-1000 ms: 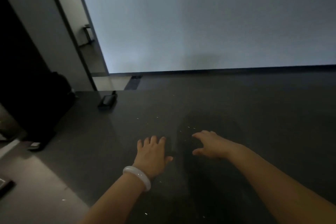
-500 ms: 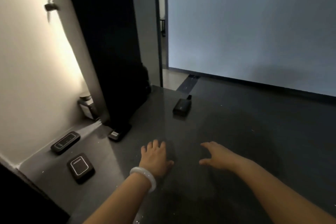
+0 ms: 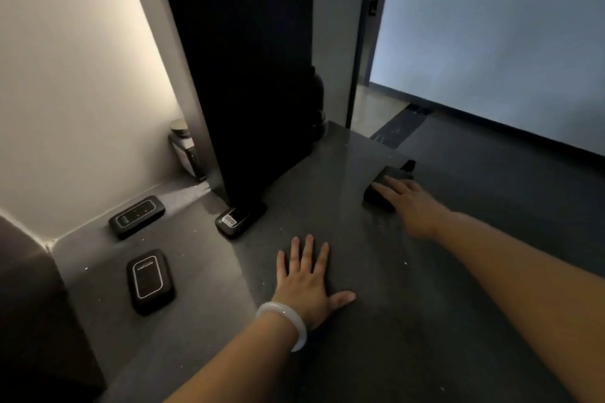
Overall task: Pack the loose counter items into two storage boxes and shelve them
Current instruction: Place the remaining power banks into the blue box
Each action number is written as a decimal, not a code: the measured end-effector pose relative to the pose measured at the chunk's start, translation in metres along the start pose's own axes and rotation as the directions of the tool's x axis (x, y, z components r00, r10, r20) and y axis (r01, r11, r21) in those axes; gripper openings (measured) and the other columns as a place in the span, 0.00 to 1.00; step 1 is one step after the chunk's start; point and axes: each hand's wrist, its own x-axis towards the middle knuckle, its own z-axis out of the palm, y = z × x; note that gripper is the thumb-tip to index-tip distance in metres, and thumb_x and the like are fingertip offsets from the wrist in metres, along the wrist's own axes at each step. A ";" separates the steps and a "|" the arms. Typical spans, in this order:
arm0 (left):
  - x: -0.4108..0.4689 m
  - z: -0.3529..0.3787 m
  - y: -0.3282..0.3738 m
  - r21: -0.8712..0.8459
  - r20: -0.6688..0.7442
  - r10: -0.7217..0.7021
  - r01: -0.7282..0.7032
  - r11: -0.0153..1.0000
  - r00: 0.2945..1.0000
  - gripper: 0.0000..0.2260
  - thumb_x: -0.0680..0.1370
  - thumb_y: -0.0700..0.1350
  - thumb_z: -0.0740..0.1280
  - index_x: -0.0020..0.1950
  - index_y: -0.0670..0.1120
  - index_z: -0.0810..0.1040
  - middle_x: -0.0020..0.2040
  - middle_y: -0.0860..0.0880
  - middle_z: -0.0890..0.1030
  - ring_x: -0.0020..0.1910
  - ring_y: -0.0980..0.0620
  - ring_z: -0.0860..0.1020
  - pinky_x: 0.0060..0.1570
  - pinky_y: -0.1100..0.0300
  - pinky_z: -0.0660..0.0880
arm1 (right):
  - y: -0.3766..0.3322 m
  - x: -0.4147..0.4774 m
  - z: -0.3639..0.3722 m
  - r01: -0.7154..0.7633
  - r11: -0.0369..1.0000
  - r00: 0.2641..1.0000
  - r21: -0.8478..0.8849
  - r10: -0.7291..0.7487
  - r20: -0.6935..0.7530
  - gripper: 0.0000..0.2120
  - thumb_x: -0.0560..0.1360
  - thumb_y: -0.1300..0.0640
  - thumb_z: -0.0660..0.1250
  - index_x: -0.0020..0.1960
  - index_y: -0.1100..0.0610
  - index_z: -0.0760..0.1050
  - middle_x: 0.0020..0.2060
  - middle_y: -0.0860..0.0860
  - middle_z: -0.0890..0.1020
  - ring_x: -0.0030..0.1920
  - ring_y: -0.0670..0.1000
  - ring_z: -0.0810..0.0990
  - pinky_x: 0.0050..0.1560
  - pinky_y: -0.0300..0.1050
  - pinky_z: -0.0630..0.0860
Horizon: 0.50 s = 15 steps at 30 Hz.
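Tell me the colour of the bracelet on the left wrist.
White, milky bracelet; seen in the head view.

The room is dim, and warm light falls on the wall (image 3: 75,75) to my left while cooler light comes from the right. My right hand (image 3: 412,203) is motion-blurred (wide-angle bending shows at the edges), and the worktop (image 3: 376,321) carries a faint sheen.

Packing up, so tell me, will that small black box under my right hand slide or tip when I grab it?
The black box lies flat and low, so tipping seems unlikely. The counter looks glossy, so it may slide if pushed. It looks rigid; the right hand rests on it.
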 end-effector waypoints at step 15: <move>0.015 0.001 -0.010 0.050 0.079 -0.047 0.043 0.998 0.996 0.45 0.72 0.76 0.51 0.78 0.56 0.32 0.77 0.49 0.29 0.75 0.44 0.28 0.73 0.41 0.32 | 0.022 0.069 -0.010 0.029 0.992 0.988 -0.122 -0.010 0.156 0.46 0.66 0.35 0.72 0.76 0.50 0.58 0.70 0.53 0.66 0.67 0.58 0.63 0.67 0.55 0.67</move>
